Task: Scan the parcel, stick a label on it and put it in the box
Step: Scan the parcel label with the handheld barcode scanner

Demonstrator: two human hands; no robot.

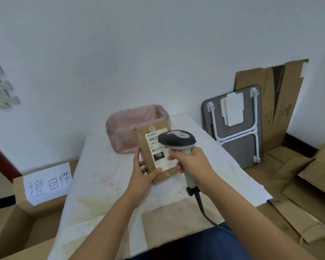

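A brown cardboard parcel (pixel 147 160) with a white shipping label reading "15H" is held tilted above the table, with my left hand (pixel 142 171) gripping its lower left edge. My right hand (pixel 190 160) is wrapped around the grey handle of a barcode scanner (pixel 176 140). The scanner's dark head hangs just over the parcel's label and hides part of it. Its black cable runs down toward my lap. An open cardboard box (pixel 26 218) with a handwritten paper sign stands on the floor at the left.
The table (pixel 101 184) has a stained white cover. A container lined with a pink bag (pixel 131 124) sits at its far end. A folded small table (pixel 236 124) and flattened cardboard (pixel 289 175) lean and lie at the right.
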